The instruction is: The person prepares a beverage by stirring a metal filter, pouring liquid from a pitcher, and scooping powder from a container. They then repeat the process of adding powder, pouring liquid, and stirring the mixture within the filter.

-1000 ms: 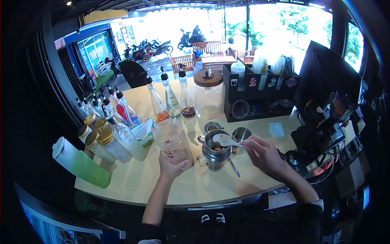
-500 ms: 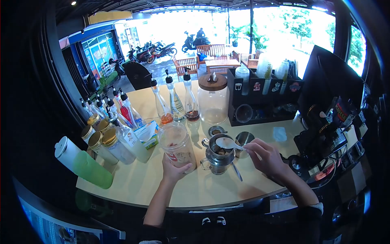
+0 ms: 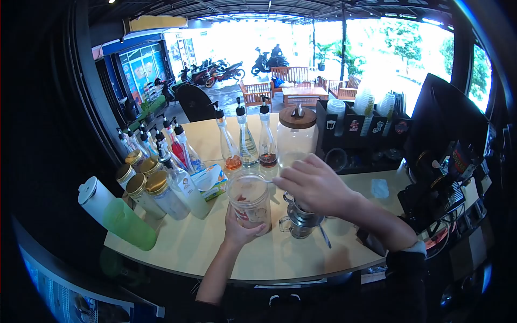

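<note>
My left hand (image 3: 240, 231) wraps round the lower side of a clear jar (image 3: 249, 200), which stands open on the counter with some contents low inside. My right hand (image 3: 318, 187) pinches a pale spoon (image 3: 269, 181) above the jar's right rim; most of the spoon is hidden by the fingers and the rim. Below my right wrist, a metal drip coffee filter (image 3: 305, 216) sits on a glass mug (image 3: 299, 231), its top partly covered by the hand. A thin metal handle (image 3: 325, 237) lies slanted beside the mug.
Pump syrup bottles (image 3: 247, 140) and a wood-lidded jar (image 3: 298, 134) line the back. Gold-lidded jars (image 3: 157, 185), a tissue box (image 3: 212, 180) and a green-and-white tumbler (image 3: 119, 215) stand left. A black cup organizer (image 3: 361, 134) and dark equipment (image 3: 431, 177) are at right.
My right hand has moved left with the spoon, from over the drip filter to the jar's rim. My left hand keeps its hold on the jar. The view has shifted slightly.
</note>
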Demonstrator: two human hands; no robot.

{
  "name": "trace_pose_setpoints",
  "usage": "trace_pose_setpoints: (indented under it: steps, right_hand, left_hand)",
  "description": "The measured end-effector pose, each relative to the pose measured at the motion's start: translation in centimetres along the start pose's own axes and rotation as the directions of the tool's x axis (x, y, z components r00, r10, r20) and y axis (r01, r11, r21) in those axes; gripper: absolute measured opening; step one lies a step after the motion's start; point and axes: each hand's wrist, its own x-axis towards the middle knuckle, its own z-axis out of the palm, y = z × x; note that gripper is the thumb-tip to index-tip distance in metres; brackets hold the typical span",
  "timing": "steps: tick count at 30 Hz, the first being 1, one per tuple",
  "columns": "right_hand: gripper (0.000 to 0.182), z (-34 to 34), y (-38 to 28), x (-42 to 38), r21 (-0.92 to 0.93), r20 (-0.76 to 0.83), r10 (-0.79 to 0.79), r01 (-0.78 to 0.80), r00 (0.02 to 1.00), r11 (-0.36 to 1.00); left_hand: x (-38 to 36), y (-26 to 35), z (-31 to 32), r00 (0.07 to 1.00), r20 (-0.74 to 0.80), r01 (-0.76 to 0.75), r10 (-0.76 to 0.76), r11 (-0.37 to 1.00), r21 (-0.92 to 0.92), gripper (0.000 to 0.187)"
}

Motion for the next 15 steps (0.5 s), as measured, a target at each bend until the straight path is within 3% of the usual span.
trace_pose_setpoints:
  steps: [1, 4, 7, 11, 15]
  right_hand:
    - [0.020, 0.5, -0.1, 0.9, 0.000, -0.004, -0.005, 0.005, 1.000, 1.000]
    - [0.017, 3.6, -0.8, 4.2, -0.111, 0.064, -0.222, 0.228, 0.973, 0.967]
    - [0.018, 5.8, -1.0, 5.7, -0.112, 0.085, -0.245, 0.254, 0.966, 0.961]
    - [0.019, 6.6, -1.1, 6.2, -0.081, 0.092, -0.222, 0.230, 0.971, 0.970]
    - [0.020, 5.3, -0.8, 4.1, 0.092, -0.049, -0.118, 0.122, 0.992, 0.988]
  left_hand:
    - [0.1, 0.5, -0.1, 1.000, -0.007, 0.002, -0.003, 1.000, -0.029, 0.099]
    - [0.1, 0.2, -0.6, 0.999, -0.008, 0.034, -0.035, 0.998, -0.046, 0.096]
    - [0.3, -0.3, -0.9, 0.998, -0.011, 0.056, -0.056, 0.998, -0.033, 0.095]
    - [0.5, -0.4, -1.2, 0.999, -0.037, 0.038, -0.038, 0.999, 0.014, 0.096]
    - [0.5, -0.6, -1.1, 0.998, -0.058, 0.012, -0.010, 0.999, 0.031, 0.100]
